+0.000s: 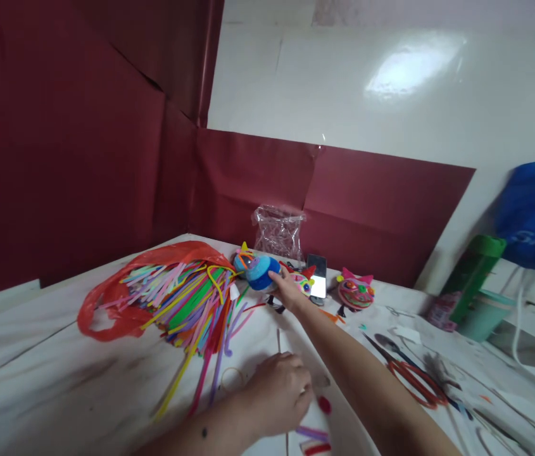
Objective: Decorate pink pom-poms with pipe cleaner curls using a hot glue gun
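Note:
My right hand (288, 290) stretches across the table, its fingers closed on a round blue craft piece (261, 273) with light and dark blue bands. Beside that piece are a decorated ball with a yellow point (244, 254) and another colourful ball with red points (303, 282), partly covered by my hand. Nearer to me, my left hand (282, 391) rests low over the white tabletop with fingers curled; anything inside them is hidden. A red oval piece (325, 405) and purple strips (312, 434) lie close to it.
A red plastic bag (106, 320) spills many coloured pipe cleaners (191, 304) on the left. Behind stand clear plastic packaging (279, 231) and a phone (317, 272). A pink decorated ball (356, 291), orange-handled scissors (414, 380) and a teal bin (488, 315) are to the right.

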### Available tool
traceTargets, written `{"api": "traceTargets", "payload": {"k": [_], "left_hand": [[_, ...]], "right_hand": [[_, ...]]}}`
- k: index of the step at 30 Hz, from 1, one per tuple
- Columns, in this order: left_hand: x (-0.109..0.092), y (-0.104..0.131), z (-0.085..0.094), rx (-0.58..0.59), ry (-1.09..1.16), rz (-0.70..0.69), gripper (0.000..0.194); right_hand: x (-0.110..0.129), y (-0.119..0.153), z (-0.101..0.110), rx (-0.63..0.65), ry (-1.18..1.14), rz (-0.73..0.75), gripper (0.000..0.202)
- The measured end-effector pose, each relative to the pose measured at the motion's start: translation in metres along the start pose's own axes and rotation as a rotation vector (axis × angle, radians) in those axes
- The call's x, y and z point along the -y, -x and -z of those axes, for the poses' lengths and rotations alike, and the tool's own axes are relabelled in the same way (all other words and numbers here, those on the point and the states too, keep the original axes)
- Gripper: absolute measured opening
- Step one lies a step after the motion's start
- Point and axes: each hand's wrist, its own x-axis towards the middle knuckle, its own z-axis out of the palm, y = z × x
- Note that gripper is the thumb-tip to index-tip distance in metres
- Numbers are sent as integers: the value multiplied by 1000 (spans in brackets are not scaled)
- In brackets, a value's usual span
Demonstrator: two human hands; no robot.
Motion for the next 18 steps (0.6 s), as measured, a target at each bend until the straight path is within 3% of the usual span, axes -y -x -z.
{"api": "traceTargets", "payload": {"k": [3, 8, 10, 14, 18], "left_hand": [[4, -2, -2, 5, 31, 62, 11], [5, -3, -5, 42, 25, 58, 14], [2, -3, -5, 65, 26, 51, 14], [-5, -1, 0, 118, 25, 61, 13], [-2, -9, 2, 155, 47, 11, 12]], "right_hand": [[-4, 1, 9, -20, -53, 63, 44], [-1, 4, 4, -50, 139, 69, 80], [4, 5, 0, -14, 248, 69, 83], [23, 0, -3, 1, 426, 112, 52], [43, -26, -12, 90, 527, 218, 32]]}}
